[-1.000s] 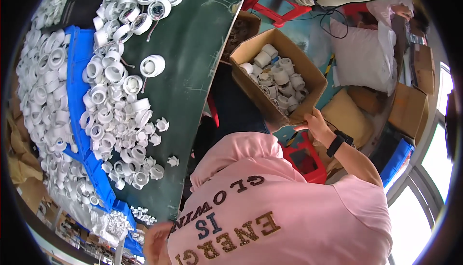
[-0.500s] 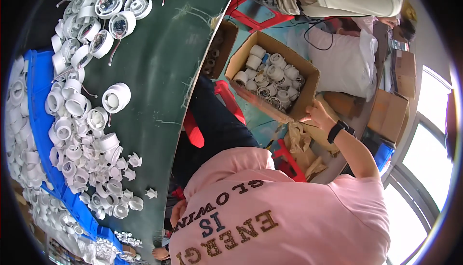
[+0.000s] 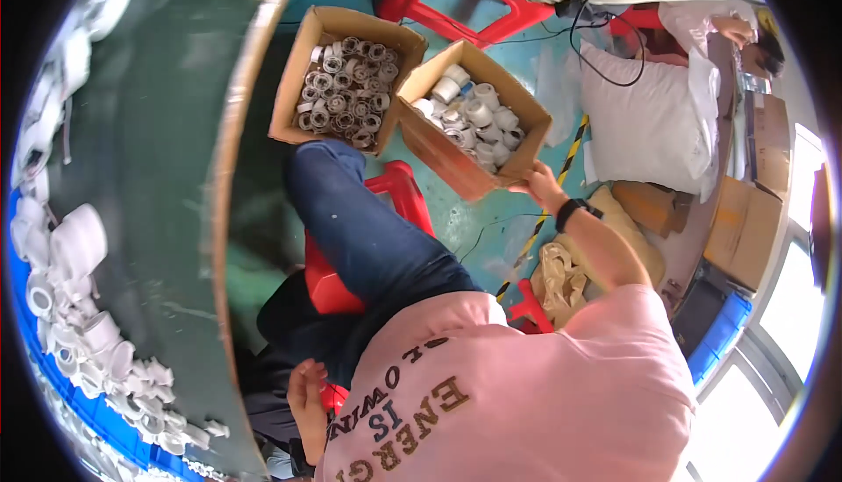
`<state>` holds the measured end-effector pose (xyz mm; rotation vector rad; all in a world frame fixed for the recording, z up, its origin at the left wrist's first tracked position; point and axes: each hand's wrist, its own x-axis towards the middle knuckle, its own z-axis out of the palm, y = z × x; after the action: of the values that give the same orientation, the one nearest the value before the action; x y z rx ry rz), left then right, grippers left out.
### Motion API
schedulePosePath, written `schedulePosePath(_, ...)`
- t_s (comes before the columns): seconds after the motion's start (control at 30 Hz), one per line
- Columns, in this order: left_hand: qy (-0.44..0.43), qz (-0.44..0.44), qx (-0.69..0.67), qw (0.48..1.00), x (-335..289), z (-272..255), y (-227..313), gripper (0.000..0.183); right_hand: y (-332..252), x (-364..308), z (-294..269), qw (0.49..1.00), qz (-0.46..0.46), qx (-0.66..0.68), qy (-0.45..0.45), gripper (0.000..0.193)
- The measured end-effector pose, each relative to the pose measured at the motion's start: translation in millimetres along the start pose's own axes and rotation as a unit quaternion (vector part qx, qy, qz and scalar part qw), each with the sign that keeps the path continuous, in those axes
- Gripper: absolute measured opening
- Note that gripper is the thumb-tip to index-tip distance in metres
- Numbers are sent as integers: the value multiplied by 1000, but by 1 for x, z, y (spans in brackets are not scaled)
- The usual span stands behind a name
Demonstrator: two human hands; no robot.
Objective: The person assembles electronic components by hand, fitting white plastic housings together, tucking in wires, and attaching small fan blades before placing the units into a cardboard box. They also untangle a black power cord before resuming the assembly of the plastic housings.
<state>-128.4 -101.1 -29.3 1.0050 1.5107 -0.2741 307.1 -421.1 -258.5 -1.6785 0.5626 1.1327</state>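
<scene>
Head view: one cardboard white-parts box (image 3: 452,166), its corner pinched by the right hand (image 3: 545,187); just beside it, one ring-parts box (image 3: 296,78), with a knee (image 3: 320,164) in front. One white sack (image 3: 645,122) lies to their right; one red stool (image 3: 517,14) stands beyond. The left hand (image 3: 307,401), fingers slightly parted, is near the green table (image 3: 149,254).

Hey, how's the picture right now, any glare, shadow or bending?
Head view: the window at lower right glares white; the green table's edge bows with the fisheye; shadow darkens the space beneath it; black fills the corners; the carton of white parts is fairly clear.
</scene>
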Motion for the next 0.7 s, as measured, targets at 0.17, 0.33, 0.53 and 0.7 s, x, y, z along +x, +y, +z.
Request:
schedulePosePath(0.17,24,77,52,995,17,62,-28,28,118,92,-13,991,27,-30,126,33)
schedulePosePath(0.33,23,42,100,994,1,81,-18,27,188,50,-21,964,214,-148,-58,21)
schedulePosePath(0.53,25,95,156,983,11,101,2,24,186,90,8,983,-21,-182,23,15)
schedulePosePath(0.7,67,97,166,979,2,99,1,25,155,173,29,873,-258,-383,157,41)
